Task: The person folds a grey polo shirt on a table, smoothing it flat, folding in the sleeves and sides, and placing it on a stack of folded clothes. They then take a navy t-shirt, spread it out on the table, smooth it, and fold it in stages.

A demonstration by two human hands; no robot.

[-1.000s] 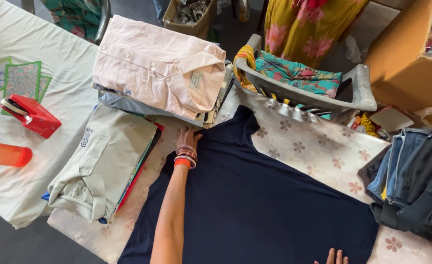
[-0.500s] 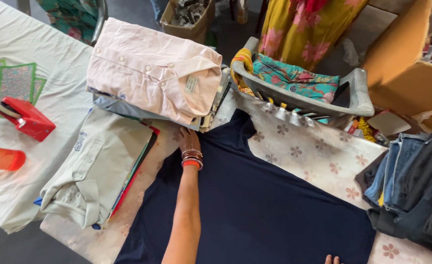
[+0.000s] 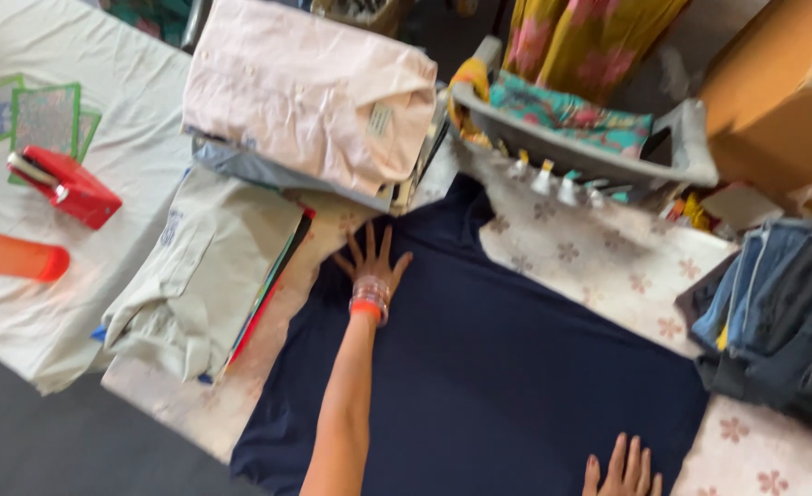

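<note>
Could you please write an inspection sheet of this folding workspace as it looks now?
Surface: floral-print cloth covers the work area; a white cloth covers the table beside it.
Job's things: navy garment lies spread flat.
Clutter: pink folded shirt on a stack; grey-green folded shirt on another; red tape dispenser; orange tube; grey basket with colourful cloth; pile of jeans; cardboard box.
Grippers: left hand pressed flat on the garment, fingers spread, bangles on the wrist; right hand flat at the lower edge, partly out of view.
Cables: nothing seen.
Surroundings: dark floor; a person in floral yellow clothing behind the basket.
</note>
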